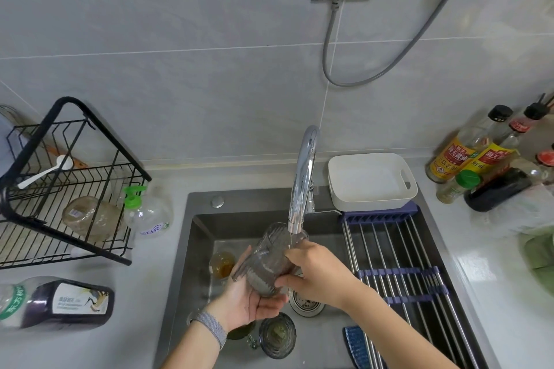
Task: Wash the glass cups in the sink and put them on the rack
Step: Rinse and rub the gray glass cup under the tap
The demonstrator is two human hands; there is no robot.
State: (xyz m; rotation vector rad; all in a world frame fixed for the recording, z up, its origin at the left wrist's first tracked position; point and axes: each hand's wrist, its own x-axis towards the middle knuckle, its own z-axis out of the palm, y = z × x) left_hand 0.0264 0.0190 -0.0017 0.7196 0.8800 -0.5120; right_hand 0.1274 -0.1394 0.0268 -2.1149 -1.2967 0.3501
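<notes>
Presently a ribbed glass cup (pixel 271 260) is held tilted under the faucet (pixel 301 189), above the sink (pixel 192 249), cradled from below by the left hand (pixel 248 299) and gripped by the right hand (pixel 317 272).

Both hands (pixel 251 293) (pixel 314 272) cupped, fingers (pixel 239 260) curled.

The hands (pixel 281 281) are holding a cup (pixel 271 260) between them, over the sink (pixel 192 249) and under the tap (pixel 302 177). Two more cups (pixel 221 262) are sitting in the sink, one left of the hands and one nearer. The rack (pixel 398 260) is lying right of the hands.
</notes>
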